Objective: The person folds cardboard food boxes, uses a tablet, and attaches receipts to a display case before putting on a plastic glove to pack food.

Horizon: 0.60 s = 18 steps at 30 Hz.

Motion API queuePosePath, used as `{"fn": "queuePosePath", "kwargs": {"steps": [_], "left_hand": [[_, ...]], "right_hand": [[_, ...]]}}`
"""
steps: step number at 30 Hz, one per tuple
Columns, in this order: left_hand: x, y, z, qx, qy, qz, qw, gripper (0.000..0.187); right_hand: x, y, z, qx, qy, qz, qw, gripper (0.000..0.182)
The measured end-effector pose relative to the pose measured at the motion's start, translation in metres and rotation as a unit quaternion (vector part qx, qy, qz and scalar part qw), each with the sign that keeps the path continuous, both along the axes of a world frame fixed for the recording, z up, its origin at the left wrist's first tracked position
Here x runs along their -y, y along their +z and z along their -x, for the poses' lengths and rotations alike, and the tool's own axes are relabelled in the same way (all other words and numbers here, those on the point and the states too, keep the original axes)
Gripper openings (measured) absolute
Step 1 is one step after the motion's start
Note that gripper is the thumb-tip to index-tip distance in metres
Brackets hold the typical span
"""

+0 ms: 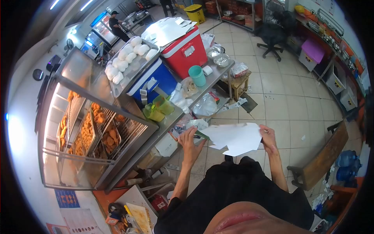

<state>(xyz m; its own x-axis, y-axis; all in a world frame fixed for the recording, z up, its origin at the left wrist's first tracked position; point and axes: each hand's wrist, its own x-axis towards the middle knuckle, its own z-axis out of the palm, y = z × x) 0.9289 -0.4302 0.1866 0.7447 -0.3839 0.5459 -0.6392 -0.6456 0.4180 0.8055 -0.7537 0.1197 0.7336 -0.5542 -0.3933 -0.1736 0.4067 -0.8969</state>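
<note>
Back counter of a fried-food takeaway shop, pretty clearly.

You've got a glass warming cabinet with trays of golden fried pieces lit up inside, and a metal tray of white dough buns sitting on top of it. Next to that a stainless steel counter is crammed with a red cooler, a blue cooler, green plastic jugs, a teal cup, metal bowls and plastic bags. Tiled floor, drinks fridges along the far wall with another person working there, and shelves of storage tubs down the right side.
</note>
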Motion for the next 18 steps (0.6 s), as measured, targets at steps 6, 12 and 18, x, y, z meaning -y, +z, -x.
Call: {"fn": "queuePosePath", "kwargs": {"steps": [6, 12, 18], "left_hand": [[0.036, 0.026, -0.048, -0.089, -0.226, -0.152, 0.958, 0.035], [0.124, 0.026, -0.050, -0.482, -0.382, -0.089, 0.784, 0.025], [0.232, -0.011, -0.060, -0.614, -0.198, 0.134, 0.752, 0.032]], "right_hand": [[0.060, 0.004, -0.019, -0.052, -0.005, -0.034, 0.998, 0.035], [0.130, -0.025, -0.063, 0.029, -0.010, -0.126, 0.992, 0.030], [0.179, -0.085, -0.115, 0.007, -0.015, 0.012, 1.000, 0.055]]}}
